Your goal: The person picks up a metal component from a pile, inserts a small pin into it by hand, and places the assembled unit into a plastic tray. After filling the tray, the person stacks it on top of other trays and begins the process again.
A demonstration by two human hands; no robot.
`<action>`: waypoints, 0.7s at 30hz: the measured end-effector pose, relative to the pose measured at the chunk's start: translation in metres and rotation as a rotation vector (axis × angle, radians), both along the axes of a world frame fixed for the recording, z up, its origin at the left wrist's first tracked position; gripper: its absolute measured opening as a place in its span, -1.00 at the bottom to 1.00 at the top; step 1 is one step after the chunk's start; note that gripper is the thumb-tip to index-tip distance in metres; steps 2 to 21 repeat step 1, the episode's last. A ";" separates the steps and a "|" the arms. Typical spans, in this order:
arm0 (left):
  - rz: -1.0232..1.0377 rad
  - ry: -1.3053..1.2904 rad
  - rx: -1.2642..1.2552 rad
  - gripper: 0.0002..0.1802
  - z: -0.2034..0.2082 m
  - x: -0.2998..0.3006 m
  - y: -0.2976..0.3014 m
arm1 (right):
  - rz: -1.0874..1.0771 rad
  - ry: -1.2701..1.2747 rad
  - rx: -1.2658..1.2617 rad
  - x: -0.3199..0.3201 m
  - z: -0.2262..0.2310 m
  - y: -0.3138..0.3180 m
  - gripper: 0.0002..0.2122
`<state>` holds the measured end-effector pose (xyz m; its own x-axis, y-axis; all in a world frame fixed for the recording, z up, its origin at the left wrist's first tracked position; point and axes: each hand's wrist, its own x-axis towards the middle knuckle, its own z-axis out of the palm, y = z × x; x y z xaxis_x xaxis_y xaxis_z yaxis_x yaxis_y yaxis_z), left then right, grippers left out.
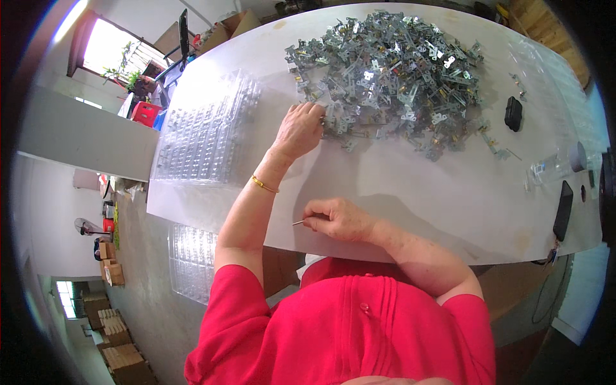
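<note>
A large heap of small silvery metal brackets (pixel 410 77), some with brass-coloured bits, covers the far middle of the white table. At its left edge is my left hand (pixel 301 128), fingers bent and pressed together against the nearest parts. The fingertips are partly hidden, so whatever they pinch is not clear. Closer to my body, my right hand (pixel 340 219) is closed above the tabletop. A thin metal rod (pixel 298 222) sticks out to the left from between its thumb and fingers.
Stacked clear plastic trays (pixel 205 135) lie on the table's left, with another clear tray (pixel 192 263) lower down beside it. At the right are a black case (pixel 513 114), a phone-like black slab (pixel 563 212), a tape roll (pixel 577 156) and a few loose brackets (pixel 493 144).
</note>
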<state>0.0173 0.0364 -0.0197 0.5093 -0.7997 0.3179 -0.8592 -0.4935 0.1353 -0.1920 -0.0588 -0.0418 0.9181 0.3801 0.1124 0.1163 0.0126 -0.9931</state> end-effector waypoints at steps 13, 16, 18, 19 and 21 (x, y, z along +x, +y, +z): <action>-0.012 0.007 -0.015 -0.75 -0.001 0.001 0.000 | 0.000 0.003 -0.001 0.000 0.000 0.000 -0.87; -0.012 0.007 -0.015 -0.75 -0.001 0.001 0.000 | 0.000 0.003 -0.001 0.000 0.000 0.000 -0.87; -0.012 0.007 -0.015 -0.75 -0.001 0.001 0.000 | 0.000 0.003 -0.001 0.000 0.000 0.000 -0.87; -0.012 0.007 -0.015 -0.75 -0.001 0.001 0.000 | 0.000 0.003 -0.001 0.000 0.000 0.000 -0.87; -0.012 0.007 -0.015 -0.75 -0.001 0.001 0.000 | 0.000 0.003 -0.001 0.000 0.000 0.000 -0.87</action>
